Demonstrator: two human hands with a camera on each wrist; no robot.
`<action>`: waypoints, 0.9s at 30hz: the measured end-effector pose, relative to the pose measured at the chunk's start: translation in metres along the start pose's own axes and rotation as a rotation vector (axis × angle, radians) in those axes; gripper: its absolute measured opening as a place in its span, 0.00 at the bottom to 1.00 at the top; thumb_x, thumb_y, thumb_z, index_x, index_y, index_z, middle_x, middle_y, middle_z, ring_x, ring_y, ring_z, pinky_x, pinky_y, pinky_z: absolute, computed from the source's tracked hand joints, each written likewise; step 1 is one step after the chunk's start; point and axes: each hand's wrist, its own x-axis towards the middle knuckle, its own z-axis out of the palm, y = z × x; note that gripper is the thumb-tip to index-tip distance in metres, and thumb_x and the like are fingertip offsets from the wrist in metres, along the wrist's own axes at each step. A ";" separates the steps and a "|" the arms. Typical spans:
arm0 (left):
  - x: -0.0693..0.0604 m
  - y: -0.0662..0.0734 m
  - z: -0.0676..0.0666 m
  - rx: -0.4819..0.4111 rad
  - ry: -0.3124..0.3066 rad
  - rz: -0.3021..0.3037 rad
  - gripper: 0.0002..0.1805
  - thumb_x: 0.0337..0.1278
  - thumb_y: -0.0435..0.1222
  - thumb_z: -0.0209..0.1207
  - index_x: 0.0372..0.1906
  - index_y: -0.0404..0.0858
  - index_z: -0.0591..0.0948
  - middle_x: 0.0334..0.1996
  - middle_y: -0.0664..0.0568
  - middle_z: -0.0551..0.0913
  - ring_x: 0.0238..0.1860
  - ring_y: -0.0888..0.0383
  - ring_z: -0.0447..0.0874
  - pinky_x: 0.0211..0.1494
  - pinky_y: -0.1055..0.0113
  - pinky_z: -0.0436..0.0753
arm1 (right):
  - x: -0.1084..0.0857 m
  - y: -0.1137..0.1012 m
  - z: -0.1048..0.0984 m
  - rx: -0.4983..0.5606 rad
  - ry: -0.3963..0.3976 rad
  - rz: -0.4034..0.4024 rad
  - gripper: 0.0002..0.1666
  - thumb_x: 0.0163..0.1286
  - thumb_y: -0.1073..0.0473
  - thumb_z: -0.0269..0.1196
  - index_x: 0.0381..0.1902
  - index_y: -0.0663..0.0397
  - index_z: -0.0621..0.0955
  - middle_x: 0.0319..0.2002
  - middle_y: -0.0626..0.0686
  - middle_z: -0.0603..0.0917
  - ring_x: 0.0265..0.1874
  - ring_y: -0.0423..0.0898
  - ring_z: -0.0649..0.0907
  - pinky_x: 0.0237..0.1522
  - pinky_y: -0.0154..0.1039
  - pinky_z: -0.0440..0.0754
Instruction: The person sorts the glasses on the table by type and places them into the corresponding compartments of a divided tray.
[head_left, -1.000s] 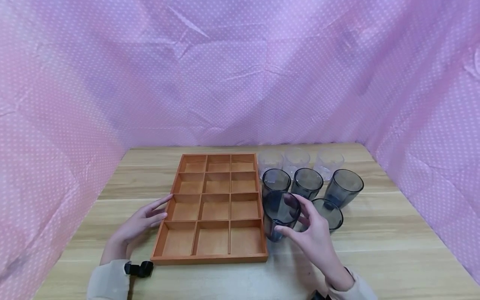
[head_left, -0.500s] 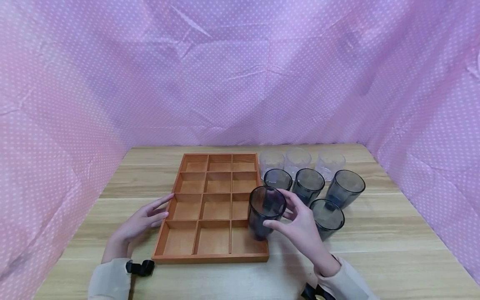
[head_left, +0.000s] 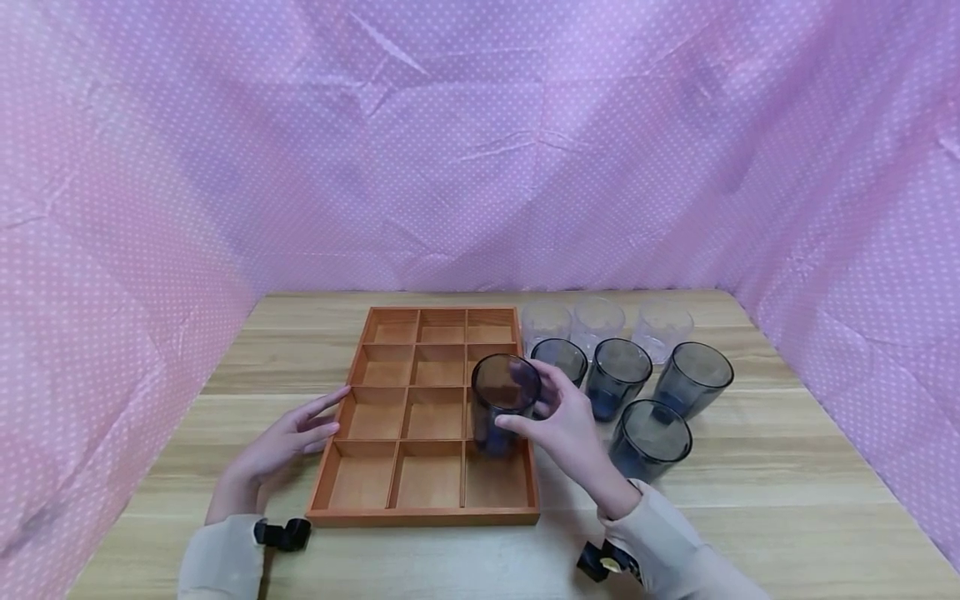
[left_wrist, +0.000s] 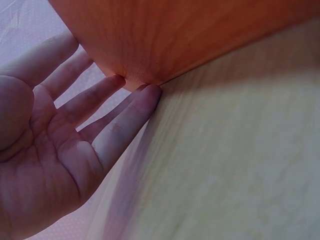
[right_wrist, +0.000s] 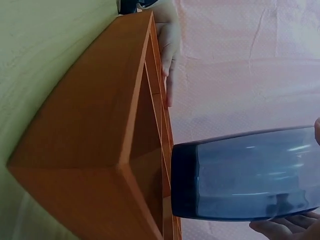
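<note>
My right hand (head_left: 566, 429) grips a dark tinted drinking glass (head_left: 497, 417) upright between thumb and fingers, over the right column of a wooden compartment tray (head_left: 423, 520). In the right wrist view the glass's thick base (right_wrist: 185, 181) is above the tray's rim (right_wrist: 127, 150), apart from it. Only fingertips of the right hand show at that view's edge. My left hand (head_left: 281, 450) rests against the tray's left side with fingers extended; in the left wrist view its fingertips (left_wrist: 147, 97) touch the tray's outer wall (left_wrist: 165, 35) near the table.
Right of the tray stand several more dark glasses, including a near one (head_left: 649, 442) and a far right one (head_left: 693, 379). Behind them is a row of clear glasses (head_left: 598, 323). A pink dotted cloth (head_left: 480, 167) surrounds the wooden table (head_left: 795, 467).
My right hand has lifted the dark glass from beside the tray and carried it left, over the tray's right column. The left hand stays at the tray's side.
</note>
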 end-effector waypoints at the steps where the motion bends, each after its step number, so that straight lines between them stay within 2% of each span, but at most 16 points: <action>1: 0.001 0.000 0.000 0.000 0.000 -0.001 0.33 0.72 0.39 0.50 0.77 0.41 0.53 0.77 0.36 0.44 0.70 0.35 0.53 0.62 0.58 0.77 | 0.002 -0.001 0.001 0.004 -0.005 -0.006 0.46 0.47 0.63 0.77 0.65 0.52 0.71 0.58 0.57 0.81 0.55 0.51 0.81 0.55 0.43 0.81; 4: 0.002 0.001 -0.001 0.004 -0.002 0.004 0.33 0.72 0.40 0.50 0.77 0.41 0.53 0.77 0.36 0.45 0.70 0.37 0.53 0.61 0.63 0.77 | 0.008 -0.001 0.006 -0.003 -0.007 -0.043 0.46 0.47 0.61 0.78 0.65 0.53 0.72 0.57 0.56 0.82 0.55 0.51 0.82 0.55 0.46 0.81; 7: 0.002 0.002 -0.001 0.011 -0.001 0.011 0.33 0.72 0.40 0.50 0.77 0.40 0.53 0.77 0.37 0.45 0.70 0.38 0.53 0.61 0.66 0.76 | 0.014 0.000 0.010 -0.025 0.005 -0.097 0.45 0.47 0.59 0.78 0.63 0.55 0.73 0.56 0.56 0.83 0.53 0.51 0.83 0.53 0.45 0.82; 10: 0.001 0.002 -0.001 0.010 -0.003 0.009 0.34 0.73 0.40 0.49 0.77 0.40 0.53 0.77 0.36 0.45 0.71 0.37 0.52 0.62 0.62 0.77 | 0.020 -0.001 0.014 -0.047 0.023 -0.129 0.45 0.45 0.57 0.79 0.63 0.57 0.73 0.54 0.56 0.84 0.53 0.50 0.83 0.52 0.44 0.82; 14: 0.000 0.002 -0.001 0.012 -0.001 -0.006 0.34 0.72 0.41 0.50 0.77 0.41 0.53 0.76 0.33 0.45 0.72 0.33 0.50 0.62 0.54 0.76 | 0.026 -0.004 0.019 -0.016 0.009 -0.096 0.46 0.46 0.58 0.79 0.64 0.57 0.72 0.56 0.56 0.83 0.58 0.51 0.80 0.57 0.48 0.79; 16: 0.000 0.002 -0.001 0.013 0.003 -0.009 0.34 0.72 0.41 0.50 0.77 0.41 0.53 0.76 0.33 0.45 0.72 0.33 0.50 0.62 0.53 0.76 | 0.031 -0.004 0.021 0.005 0.000 -0.072 0.46 0.47 0.59 0.78 0.64 0.57 0.72 0.57 0.57 0.82 0.60 0.51 0.79 0.59 0.49 0.78; 20: 0.000 0.001 -0.001 0.014 0.008 -0.004 0.33 0.72 0.40 0.50 0.77 0.41 0.53 0.77 0.34 0.45 0.72 0.34 0.51 0.62 0.57 0.77 | 0.040 -0.008 0.027 0.044 -0.007 -0.055 0.44 0.48 0.60 0.78 0.63 0.56 0.72 0.57 0.57 0.82 0.60 0.51 0.78 0.61 0.49 0.76; 27: 0.001 -0.001 -0.001 -0.002 -0.002 0.005 0.34 0.72 0.40 0.50 0.77 0.40 0.53 0.77 0.35 0.44 0.70 0.34 0.54 0.60 0.65 0.78 | 0.047 -0.017 0.038 0.024 -0.019 -0.109 0.43 0.49 0.60 0.77 0.63 0.57 0.72 0.55 0.57 0.83 0.57 0.50 0.80 0.59 0.50 0.78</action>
